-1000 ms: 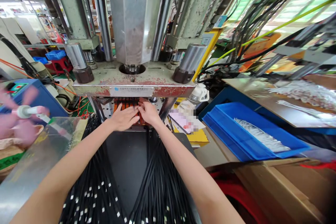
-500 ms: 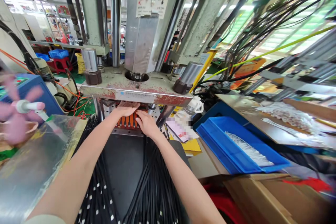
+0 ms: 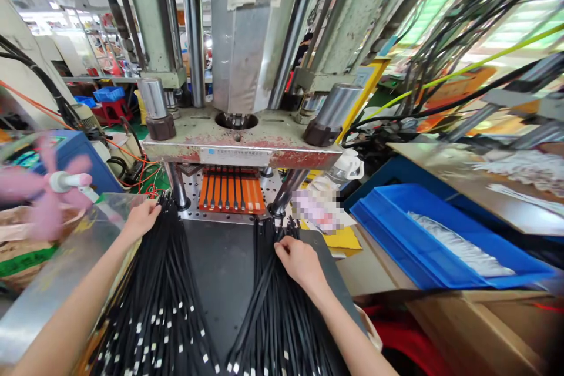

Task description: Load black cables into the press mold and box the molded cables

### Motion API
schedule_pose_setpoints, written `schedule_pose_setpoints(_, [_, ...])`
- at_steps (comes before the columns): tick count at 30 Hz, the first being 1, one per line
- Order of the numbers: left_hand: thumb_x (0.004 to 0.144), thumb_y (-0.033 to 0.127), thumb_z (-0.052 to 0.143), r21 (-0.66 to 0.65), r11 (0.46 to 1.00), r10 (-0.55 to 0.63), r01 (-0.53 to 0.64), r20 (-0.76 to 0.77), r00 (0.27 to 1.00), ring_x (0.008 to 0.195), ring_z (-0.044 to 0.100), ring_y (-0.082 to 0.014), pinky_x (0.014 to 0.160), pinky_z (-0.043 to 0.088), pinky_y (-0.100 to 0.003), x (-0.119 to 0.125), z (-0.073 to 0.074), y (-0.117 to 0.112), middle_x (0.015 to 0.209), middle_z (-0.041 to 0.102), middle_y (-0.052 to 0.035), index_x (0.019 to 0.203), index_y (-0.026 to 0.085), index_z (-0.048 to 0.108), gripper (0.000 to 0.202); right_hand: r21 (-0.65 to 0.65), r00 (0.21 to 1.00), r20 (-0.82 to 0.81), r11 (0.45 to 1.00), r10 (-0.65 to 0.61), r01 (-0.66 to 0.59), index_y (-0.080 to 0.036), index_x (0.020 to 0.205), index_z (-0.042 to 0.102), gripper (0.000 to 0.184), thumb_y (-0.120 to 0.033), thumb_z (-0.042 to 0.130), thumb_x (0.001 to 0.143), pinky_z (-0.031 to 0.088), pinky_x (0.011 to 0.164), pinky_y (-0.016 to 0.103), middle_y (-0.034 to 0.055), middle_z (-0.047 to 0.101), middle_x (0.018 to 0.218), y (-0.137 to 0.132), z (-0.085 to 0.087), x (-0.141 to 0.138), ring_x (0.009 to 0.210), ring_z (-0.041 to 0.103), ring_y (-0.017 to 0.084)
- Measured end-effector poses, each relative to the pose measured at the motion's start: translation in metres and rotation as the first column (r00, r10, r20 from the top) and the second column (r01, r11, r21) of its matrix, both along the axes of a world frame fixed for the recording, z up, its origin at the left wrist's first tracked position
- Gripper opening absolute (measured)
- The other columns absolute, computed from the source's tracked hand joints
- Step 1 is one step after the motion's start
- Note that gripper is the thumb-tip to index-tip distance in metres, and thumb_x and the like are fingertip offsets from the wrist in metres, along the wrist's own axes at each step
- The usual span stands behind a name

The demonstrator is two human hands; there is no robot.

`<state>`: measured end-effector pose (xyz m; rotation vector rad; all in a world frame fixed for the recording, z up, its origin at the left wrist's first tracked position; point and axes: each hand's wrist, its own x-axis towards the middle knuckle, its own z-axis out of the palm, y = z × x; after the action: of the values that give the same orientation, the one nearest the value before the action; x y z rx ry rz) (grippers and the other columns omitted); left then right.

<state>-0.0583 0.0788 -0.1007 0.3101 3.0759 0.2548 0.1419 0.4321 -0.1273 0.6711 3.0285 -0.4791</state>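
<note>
Both hands have drawn back from the orange slotted mould plate point(image 3: 232, 190) under the press, the left hand point(image 3: 141, 218) resting loosely curled on the left bundle of black cables point(image 3: 158, 294), the right hand point(image 3: 299, 261) fingering the right bundle of black cables point(image 3: 273, 299), leaving the loaded plate clear.

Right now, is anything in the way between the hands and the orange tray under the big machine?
Nothing visible blocks it. The left hand rests on the left bundle of black cables and the right hand on the right bundle. The dark bench between leads straight to the orange tray, which already holds black cable ends.
</note>
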Motion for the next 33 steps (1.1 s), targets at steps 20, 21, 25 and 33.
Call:
schedule_pose_setpoints(20, [0.084,0.030,0.059,0.866,0.292,-0.723,0.406,-0.078,0.686,0.055,0.056,-0.0068,0.050,0.046,-0.018,0.097,0.132,0.171,0.081,0.064,-0.0020,0.092,0.016,0.072,0.021,-0.450,0.605,-0.792,0.752,-0.086,-0.482,-0.022,0.090,0.064,0.015,-0.029,0.052,0.091,0.049,0.056,0.024,-0.0001,0.068,0.070,-0.061,0.096,-0.004,0.056,0.060,0.012])
schedule_pose_setpoints(21, [0.083,0.031,0.060,0.887,0.284,-0.727,0.363,-0.047,0.685,0.050,0.054,-0.0055,0.046,0.045,-0.017,0.098,0.135,0.174,0.079,0.062,-0.0015,0.092,0.015,0.072,0.022,-0.476,0.600,-0.792,0.731,-0.114,-0.490,-0.021,0.089,0.064,0.015,-0.030,0.052,0.091,0.048,0.055,0.023,-0.0004,0.066,0.069,-0.061,0.100,-0.006,0.055,0.059,0.012])
schedule_pose_setpoints(25, [0.077,0.030,0.067,0.942,0.225,-0.708,0.250,-0.018,0.706,0.048,0.055,-0.0055,0.046,0.049,-0.018,0.097,0.140,0.181,0.075,0.060,-0.0010,0.087,0.013,0.071,0.020,-0.504,0.578,-0.802,0.690,-0.151,-0.519,-0.020,0.081,0.060,0.019,-0.033,0.050,0.092,0.043,0.052,0.022,-0.0021,0.060,0.063,-0.057,0.104,-0.011,0.052,0.053,0.011])
schedule_pose_setpoints(33, [0.065,0.032,0.077,0.971,0.187,-0.698,0.147,0.026,0.716,0.040,0.050,-0.0055,0.040,0.045,-0.016,0.093,0.136,0.193,0.055,0.058,0.0021,0.076,0.012,0.066,0.026,-0.338,0.578,-0.815,0.771,0.048,-0.540,-0.021,0.081,0.055,0.025,-0.032,0.039,0.097,0.042,0.061,0.024,0.0001,0.059,0.071,-0.059,0.102,-0.011,0.063,0.055,0.013])
